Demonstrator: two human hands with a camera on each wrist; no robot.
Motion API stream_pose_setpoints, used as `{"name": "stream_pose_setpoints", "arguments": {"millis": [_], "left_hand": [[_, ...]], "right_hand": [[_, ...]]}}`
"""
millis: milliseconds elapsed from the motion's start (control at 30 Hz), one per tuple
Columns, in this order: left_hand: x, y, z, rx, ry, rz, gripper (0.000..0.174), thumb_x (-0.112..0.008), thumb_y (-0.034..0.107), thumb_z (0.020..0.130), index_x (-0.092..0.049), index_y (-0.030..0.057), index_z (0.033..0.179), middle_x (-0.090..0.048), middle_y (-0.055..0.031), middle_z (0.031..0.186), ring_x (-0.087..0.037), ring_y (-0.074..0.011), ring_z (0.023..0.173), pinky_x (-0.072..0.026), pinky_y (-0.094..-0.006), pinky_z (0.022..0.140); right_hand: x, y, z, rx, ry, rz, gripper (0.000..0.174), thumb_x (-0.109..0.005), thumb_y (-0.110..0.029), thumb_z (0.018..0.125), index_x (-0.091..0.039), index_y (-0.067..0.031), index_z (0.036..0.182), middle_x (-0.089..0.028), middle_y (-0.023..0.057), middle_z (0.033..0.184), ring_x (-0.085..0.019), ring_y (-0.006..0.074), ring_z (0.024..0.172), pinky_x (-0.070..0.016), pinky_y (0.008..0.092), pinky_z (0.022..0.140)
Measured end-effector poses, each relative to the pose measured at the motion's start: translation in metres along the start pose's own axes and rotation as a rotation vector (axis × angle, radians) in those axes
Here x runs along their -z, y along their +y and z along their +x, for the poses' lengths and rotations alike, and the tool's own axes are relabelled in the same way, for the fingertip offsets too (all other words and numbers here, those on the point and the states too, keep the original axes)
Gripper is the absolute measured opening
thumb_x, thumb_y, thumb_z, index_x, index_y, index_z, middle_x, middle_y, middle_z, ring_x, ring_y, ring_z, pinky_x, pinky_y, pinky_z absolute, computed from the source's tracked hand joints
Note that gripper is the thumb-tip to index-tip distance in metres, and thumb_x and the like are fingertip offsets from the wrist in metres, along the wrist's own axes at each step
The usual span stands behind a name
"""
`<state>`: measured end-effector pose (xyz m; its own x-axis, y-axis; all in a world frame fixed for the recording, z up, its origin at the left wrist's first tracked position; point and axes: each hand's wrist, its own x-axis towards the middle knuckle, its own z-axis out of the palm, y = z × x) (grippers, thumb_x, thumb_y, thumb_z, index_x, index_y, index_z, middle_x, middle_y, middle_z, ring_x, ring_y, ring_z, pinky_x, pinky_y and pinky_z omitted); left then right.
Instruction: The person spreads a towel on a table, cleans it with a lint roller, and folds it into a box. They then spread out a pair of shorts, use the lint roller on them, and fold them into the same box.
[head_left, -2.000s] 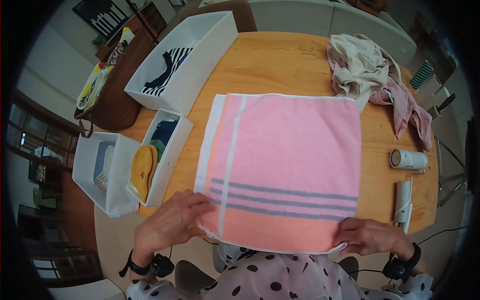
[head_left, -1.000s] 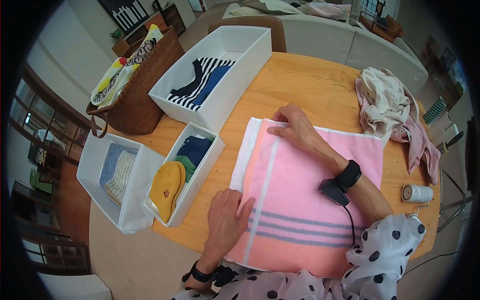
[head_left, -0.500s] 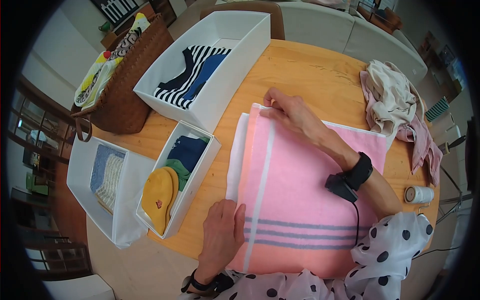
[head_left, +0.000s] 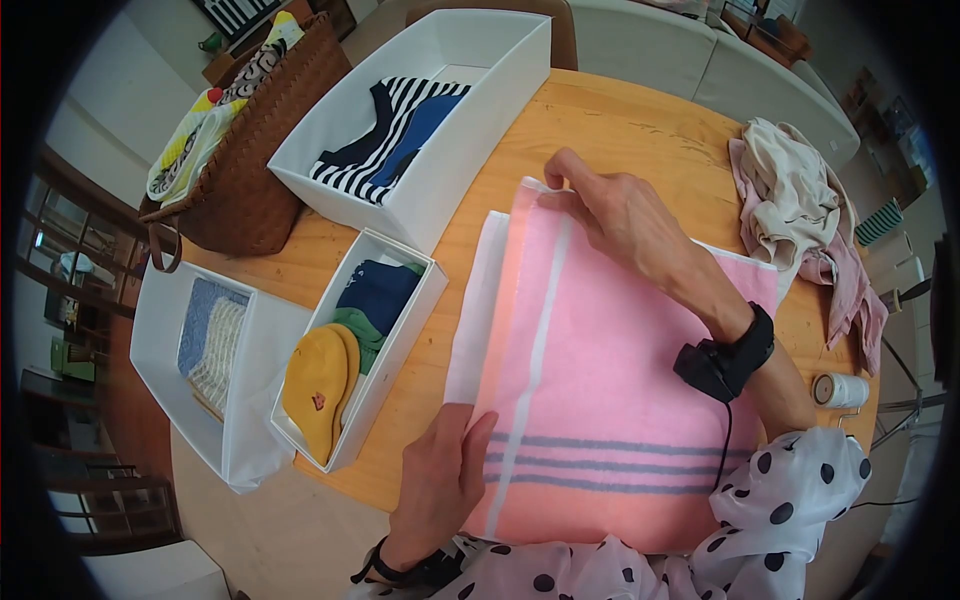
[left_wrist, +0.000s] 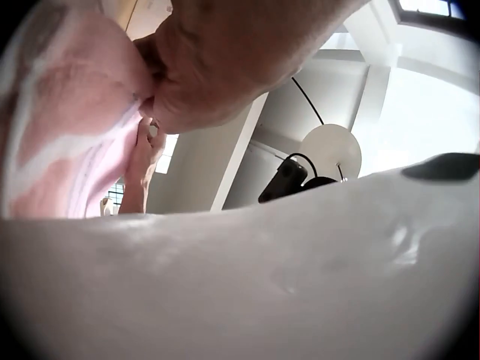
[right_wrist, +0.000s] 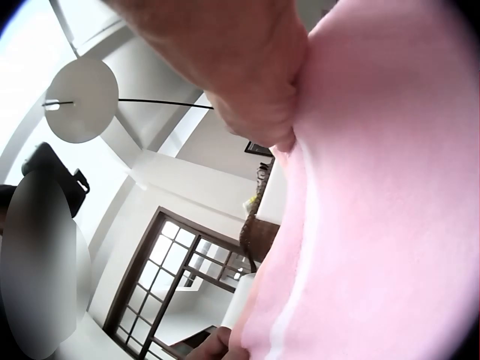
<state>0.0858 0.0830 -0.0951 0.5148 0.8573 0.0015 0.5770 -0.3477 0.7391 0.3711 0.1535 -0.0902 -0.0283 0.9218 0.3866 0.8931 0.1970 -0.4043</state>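
One pink towel with three grey stripes [head_left: 610, 345] lies on the single wooden desk [head_left: 590, 115], spread beneath and between two hands. Forward and left of the left fingers stand three white boxes [head_left: 470, 165], one holding a mustard-yellow piece [head_left: 315, 380], another a black-and-white striped garment [head_left: 395, 135]; beyond them is one woven basket [head_left: 255, 165]. Right of the right fingers are one heap of cream and pink cloths [head_left: 800, 200] and one lint roller [head_left: 840, 390].

The right hand [head_left: 625, 215] pinches the towel's far left corner, slightly raised, its fingers closed on the fabric. The left hand [head_left: 438, 475] grips the left edge, lower down, thumb on top.

Both wrist views show a round white disc [left_wrist: 334, 154] overhead, outside the head view; the left wrist view leaves out the boxes.
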Motion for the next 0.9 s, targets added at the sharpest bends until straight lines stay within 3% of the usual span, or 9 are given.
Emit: {"name": "stream_pose_setpoints", "arguments": {"millis": [133,167,233,367,600,700,800,833,900], "left_hand": [[-0.001,-0.003,-0.020,-0.017,0.208,-0.154,0.012,-0.057,0.010,0.098,-0.050,-0.0001,0.097,-0.059,-0.0188,0.070,-0.057,-0.0402,0.058,-0.0438,-0.0438,0.052],[-0.003,-0.008,-0.018,-0.015,0.206,-0.149,0.012,-0.057,0.010,0.098,-0.050,-0.0001,0.097,-0.059,-0.0188,0.070,-0.057,-0.0402,0.058,-0.0438,-0.0438,0.052],[-0.010,-0.029,-0.007,-0.030,0.192,-0.002,0.011,-0.055,0.011,0.100,-0.050,0.0008,0.100,-0.059,-0.0209,0.071,-0.058,-0.0414,0.060,-0.0437,-0.0455,0.053],[-0.011,-0.033,0.003,0.036,0.171,0.079,0.012,-0.050,0.014,0.102,-0.051,0.0017,0.103,-0.059,-0.0234,0.071,-0.058,-0.0429,0.062,-0.0437,-0.0469,0.054],[-0.019,-0.033,0.007,0.012,0.203,0.212,0.014,-0.048,0.015,0.102,-0.050,0.0011,0.105,-0.058,-0.0245,0.071,-0.058,-0.0428,0.062,-0.0426,-0.0472,0.055],[-0.024,-0.033,0.006,0.011,0.227,0.201,0.014,-0.049,0.014,0.102,-0.050,0.0007,0.105,-0.058,-0.0223,0.071,-0.057,-0.0393,0.060,-0.0419,-0.0453,0.054],[-0.025,-0.029,0.003,0.049,0.260,0.193,0.014,-0.050,0.014,0.102,-0.051,0.0003,0.106,-0.058,-0.0201,0.071,-0.056,-0.0358,0.058,-0.0414,-0.0437,0.054],[-0.024,-0.029,0.004,0.057,0.259,0.192,0.015,-0.050,0.014,0.102,-0.051,0.0000,0.107,-0.058,-0.0191,0.071,-0.056,-0.0343,0.058,-0.0412,-0.0428,0.055],[-0.024,-0.026,0.005,0.073,0.251,0.196,0.017,-0.051,0.014,0.102,-0.051,-0.0006,0.110,-0.057,-0.0169,0.071,-0.055,-0.0312,0.058,-0.0408,-0.0410,0.055]], "right_hand": [[-0.002,-0.012,0.009,0.122,0.103,0.076,0.019,-0.059,-0.018,0.096,-0.046,-0.0085,0.104,-0.055,0.0170,0.065,-0.056,0.0386,0.062,-0.0426,0.0458,0.058],[-0.019,-0.003,0.010,0.120,0.104,0.081,0.019,-0.059,-0.018,0.096,-0.046,-0.0085,0.104,-0.055,0.0170,0.065,-0.056,0.0386,0.062,-0.0426,0.0458,0.058],[-0.062,0.021,0.013,0.110,-0.133,0.150,0.020,-0.056,-0.023,0.097,-0.046,-0.0077,0.105,-0.058,0.0161,0.069,-0.059,0.0412,0.066,-0.0445,0.0480,0.062],[-0.054,0.008,0.026,-0.009,-0.232,0.205,0.022,-0.054,-0.026,0.098,-0.046,-0.0068,0.105,-0.063,0.0181,0.075,-0.061,0.0430,0.075,-0.0460,0.0498,0.068],[-0.058,0.007,0.016,-0.040,-0.136,0.070,0.024,-0.055,-0.024,0.097,-0.046,-0.0049,0.108,-0.063,0.0216,0.079,-0.061,0.0425,0.080,-0.0467,0.0501,0.071],[-0.021,0.001,-0.009,-0.083,-0.221,0.276,0.033,-0.056,-0.020,0.095,-0.050,-0.0015,0.121,-0.065,0.0224,0.090,-0.063,0.0403,0.092,-0.0469,0.0517,0.078],[0.002,0.012,-0.053,0.137,0.037,0.102,0.046,-0.056,-0.027,0.096,-0.047,-0.0004,0.133,-0.063,0.0238,0.114,-0.057,0.0386,0.115,-0.0451,0.0490,0.093],[0.007,0.009,-0.070,0.133,0.040,0.091,0.046,-0.056,-0.027,0.096,-0.047,-0.0004,0.133,-0.063,0.0238,0.114,-0.057,0.0386,0.115,-0.0451,0.0490,0.093],[0.010,-0.006,-0.111,0.078,-0.087,-0.020,0.063,-0.058,-0.032,0.095,-0.036,-0.0022,0.147,-0.042,0.0203,0.148,-0.035,0.0370,0.141,-0.0307,0.0472,0.115]]}}
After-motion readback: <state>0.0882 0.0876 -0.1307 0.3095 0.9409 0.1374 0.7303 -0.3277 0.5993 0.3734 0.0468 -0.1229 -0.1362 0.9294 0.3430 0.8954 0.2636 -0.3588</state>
